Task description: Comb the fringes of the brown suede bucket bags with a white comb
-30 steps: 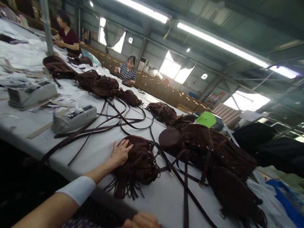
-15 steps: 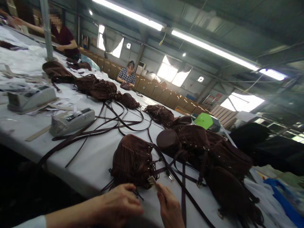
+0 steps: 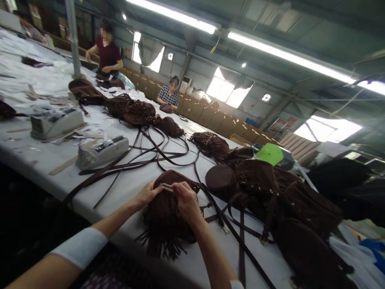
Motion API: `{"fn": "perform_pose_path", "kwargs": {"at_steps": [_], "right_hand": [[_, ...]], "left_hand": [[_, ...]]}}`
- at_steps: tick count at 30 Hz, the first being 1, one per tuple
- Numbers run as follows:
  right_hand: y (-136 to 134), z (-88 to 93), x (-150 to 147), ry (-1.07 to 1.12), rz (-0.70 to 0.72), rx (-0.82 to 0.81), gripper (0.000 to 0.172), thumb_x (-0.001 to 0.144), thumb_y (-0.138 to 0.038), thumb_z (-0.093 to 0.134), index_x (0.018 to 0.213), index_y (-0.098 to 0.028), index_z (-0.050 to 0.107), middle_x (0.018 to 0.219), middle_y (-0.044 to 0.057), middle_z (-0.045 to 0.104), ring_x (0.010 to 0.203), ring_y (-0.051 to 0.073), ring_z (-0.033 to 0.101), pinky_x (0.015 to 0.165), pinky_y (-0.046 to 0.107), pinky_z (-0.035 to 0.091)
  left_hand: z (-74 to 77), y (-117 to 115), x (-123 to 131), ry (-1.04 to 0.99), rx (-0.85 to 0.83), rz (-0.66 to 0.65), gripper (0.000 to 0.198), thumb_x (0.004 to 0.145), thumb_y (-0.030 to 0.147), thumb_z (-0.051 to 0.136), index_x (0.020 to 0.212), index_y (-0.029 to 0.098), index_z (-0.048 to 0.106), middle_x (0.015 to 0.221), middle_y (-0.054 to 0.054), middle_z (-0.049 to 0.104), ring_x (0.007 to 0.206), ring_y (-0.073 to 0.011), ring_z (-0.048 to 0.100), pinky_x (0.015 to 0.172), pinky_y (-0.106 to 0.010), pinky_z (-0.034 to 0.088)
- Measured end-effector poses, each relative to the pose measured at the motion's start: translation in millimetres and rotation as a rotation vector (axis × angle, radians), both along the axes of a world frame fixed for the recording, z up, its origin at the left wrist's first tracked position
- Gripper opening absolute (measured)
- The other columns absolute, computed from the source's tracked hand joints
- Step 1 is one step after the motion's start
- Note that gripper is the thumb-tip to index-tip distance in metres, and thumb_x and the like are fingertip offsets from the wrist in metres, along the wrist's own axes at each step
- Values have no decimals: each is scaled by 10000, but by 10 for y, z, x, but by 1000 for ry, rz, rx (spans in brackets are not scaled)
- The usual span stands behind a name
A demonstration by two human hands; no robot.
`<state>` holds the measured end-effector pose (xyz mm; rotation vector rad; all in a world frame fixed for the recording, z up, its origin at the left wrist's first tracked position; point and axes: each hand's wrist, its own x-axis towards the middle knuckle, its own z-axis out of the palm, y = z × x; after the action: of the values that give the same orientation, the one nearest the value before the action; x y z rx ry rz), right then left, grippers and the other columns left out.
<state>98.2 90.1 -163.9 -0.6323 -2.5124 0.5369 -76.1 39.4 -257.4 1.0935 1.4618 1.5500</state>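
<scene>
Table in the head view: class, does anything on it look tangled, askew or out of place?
Yes. Loose brown straps lie tangled across the table beside the nearer tape dispenser, some trailing over the near edge. Paper scraps litter the area around the farther dispenser.

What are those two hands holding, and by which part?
A small pale strip, pinched at its ends by the left hand and right hand, over the top of the brown fringed bag.
</scene>
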Motion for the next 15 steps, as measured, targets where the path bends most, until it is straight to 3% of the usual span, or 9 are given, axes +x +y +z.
{"fn": "perform_pose_path", "kwargs": {"at_steps": [3,6,8,10,12,13,15], "right_hand": [[-72,-297,-22,-233,-11,70,237,930,-128,439,963,-235,649,902,11,618,850,144,573,726,226,393],[-119,-521,12,-299,-89,108,217,922,-125,459,952,-230,645,916,35,609,881,179,554,737,264,370],[-107,-572,22,-337,-149,137,229,943,-154,430,969,-237,642,932,55,599,907,204,536,751,295,349],[-81,-560,11,-379,-160,152,239,955,-169,411,959,-241,639,918,54,601,892,204,531,746,299,335],[-73,-521,-13,-424,-110,159,237,956,-166,409,931,-243,631,896,34,613,856,183,536,731,281,332],[-83,-501,-25,-445,-75,164,229,954,-162,413,922,-242,625,899,25,622,847,172,540,725,271,332],[-137,-474,-42,-483,-11,178,205,945,-157,419,926,-237,607,917,17,639,852,162,553,723,259,332]], "left_hand": [[-20,-49,-110,-45,-13,-38,561,820,495,535,1229,110,521,1157,-138,687,1030,-279,660,872,-406,528],[-26,-82,-198,9,-56,-39,538,806,447,546,1206,86,534,1113,-163,700,1005,-296,670,859,-422,532],[64,-75,-224,103,-91,11,560,783,401,587,1243,90,514,1147,-180,678,1082,-327,628,925,-463,487],[238,-14,-209,228,-81,60,615,790,356,599,1344,145,439,1315,-169,578,1259,-326,495,1055,-483,366],[425,99,-156,477,-39,-46,606,857,348,528,1426,232,351,1480,-104,418,1391,-266,318,1140,-451,227],[490,164,-121,631,-27,-158,561,896,360,469,1434,263,346,1511,-72,375,1413,-240,273,1153,-437,194],[520,280,-53,843,-55,-369,475,920,407,424,1381,291,449,1487,-51,421,1404,-248,294,1144,-467,194]]}}
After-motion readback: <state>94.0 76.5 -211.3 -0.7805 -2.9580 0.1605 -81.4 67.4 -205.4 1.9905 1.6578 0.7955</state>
